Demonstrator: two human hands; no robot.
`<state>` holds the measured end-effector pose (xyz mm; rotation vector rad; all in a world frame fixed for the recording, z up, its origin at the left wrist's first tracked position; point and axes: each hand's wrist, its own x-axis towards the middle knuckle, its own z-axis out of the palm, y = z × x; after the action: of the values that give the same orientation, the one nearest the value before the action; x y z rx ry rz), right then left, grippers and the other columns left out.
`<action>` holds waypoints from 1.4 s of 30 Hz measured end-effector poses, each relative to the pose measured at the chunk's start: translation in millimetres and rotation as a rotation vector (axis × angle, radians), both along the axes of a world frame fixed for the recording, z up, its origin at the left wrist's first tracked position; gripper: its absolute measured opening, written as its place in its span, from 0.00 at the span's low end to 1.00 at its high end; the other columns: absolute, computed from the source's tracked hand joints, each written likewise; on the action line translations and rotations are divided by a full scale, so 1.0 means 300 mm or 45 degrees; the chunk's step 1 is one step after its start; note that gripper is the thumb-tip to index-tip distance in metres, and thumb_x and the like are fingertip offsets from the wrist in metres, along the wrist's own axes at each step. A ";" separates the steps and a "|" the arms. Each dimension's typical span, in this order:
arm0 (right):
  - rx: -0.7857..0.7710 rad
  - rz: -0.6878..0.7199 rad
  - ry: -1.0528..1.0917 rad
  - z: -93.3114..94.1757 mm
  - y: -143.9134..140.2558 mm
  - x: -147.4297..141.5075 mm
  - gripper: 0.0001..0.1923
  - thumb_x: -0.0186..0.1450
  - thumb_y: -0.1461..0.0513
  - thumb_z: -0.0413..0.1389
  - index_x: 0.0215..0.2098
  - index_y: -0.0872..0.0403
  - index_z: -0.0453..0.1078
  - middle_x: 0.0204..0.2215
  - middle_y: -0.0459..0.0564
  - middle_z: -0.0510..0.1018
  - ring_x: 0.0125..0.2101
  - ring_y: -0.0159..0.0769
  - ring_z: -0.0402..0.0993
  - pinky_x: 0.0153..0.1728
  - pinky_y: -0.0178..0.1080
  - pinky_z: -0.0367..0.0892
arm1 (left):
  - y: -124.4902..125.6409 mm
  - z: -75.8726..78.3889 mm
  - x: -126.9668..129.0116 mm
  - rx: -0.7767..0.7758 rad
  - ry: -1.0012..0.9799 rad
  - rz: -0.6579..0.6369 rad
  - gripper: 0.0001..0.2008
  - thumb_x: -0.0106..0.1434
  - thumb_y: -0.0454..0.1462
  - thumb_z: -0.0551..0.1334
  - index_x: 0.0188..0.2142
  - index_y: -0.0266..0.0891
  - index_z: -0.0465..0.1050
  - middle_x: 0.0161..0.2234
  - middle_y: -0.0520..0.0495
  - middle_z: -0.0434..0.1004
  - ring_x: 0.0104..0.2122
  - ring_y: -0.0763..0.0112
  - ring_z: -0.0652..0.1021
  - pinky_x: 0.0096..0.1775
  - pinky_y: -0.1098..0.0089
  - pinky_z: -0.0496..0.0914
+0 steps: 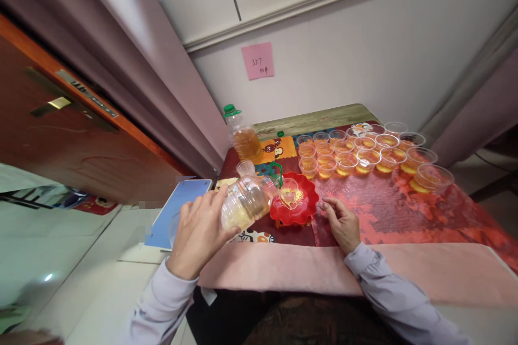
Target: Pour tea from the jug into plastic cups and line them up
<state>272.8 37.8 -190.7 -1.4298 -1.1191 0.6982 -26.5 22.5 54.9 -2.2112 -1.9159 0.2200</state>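
My left hand (199, 234) grips a clear plastic bottle (247, 199) of amber liquid, tipped on its side with its neck toward a small clear cup (288, 192). The cup stands on a red scalloped plate (301, 210) and holds a little liquid. Resting flat on the red tablecloth (384, 210) just right of the plate is my right hand (343, 222), fingers loosely spread, holding nothing. A second bottle (244, 137) with a green neck ring stands upright behind, part full of amber liquid.
Several clear cups (366, 157) filled with amber liquid stand in rows at the back right of the table. A green cap (280, 133) lies near them. A blue tablet (177, 210) lies at the table's left. A pink note (258, 60) hangs on the wall.
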 end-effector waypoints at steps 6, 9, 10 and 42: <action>-0.013 0.013 0.029 -0.005 0.001 0.001 0.23 0.69 0.43 0.57 0.46 0.52 0.79 0.36 0.53 0.87 0.31 0.43 0.86 0.35 0.41 0.81 | 0.001 0.001 0.007 0.013 0.007 -0.001 0.42 0.60 0.47 0.71 0.69 0.41 0.59 0.58 0.38 0.77 0.54 0.48 0.77 0.51 0.54 0.66; -0.010 0.010 0.020 -0.006 -0.001 0.000 0.23 0.69 0.43 0.57 0.46 0.52 0.79 0.36 0.53 0.87 0.32 0.43 0.86 0.35 0.42 0.81 | 0.000 0.005 0.009 0.013 0.004 -0.011 0.42 0.60 0.47 0.70 0.69 0.41 0.59 0.58 0.38 0.76 0.55 0.48 0.76 0.52 0.53 0.66; -0.009 0.007 0.016 -0.005 -0.001 0.000 0.23 0.69 0.43 0.57 0.46 0.52 0.79 0.36 0.53 0.87 0.32 0.43 0.86 0.35 0.42 0.82 | 0.000 0.006 0.010 0.015 0.004 -0.015 0.42 0.60 0.47 0.70 0.69 0.41 0.59 0.58 0.38 0.76 0.55 0.48 0.76 0.52 0.53 0.66; -0.011 -0.003 -0.007 -0.029 0.000 0.008 0.23 0.70 0.44 0.57 0.47 0.52 0.79 0.38 0.54 0.87 0.34 0.44 0.86 0.37 0.43 0.82 | -0.014 0.025 0.013 0.040 0.015 -0.020 0.42 0.61 0.47 0.70 0.70 0.43 0.58 0.58 0.38 0.77 0.53 0.48 0.76 0.50 0.54 0.65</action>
<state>275.2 37.7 -199.3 -1.4411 -1.1201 0.6987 -22.7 18.4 62.3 -2.1992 -1.8819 0.1985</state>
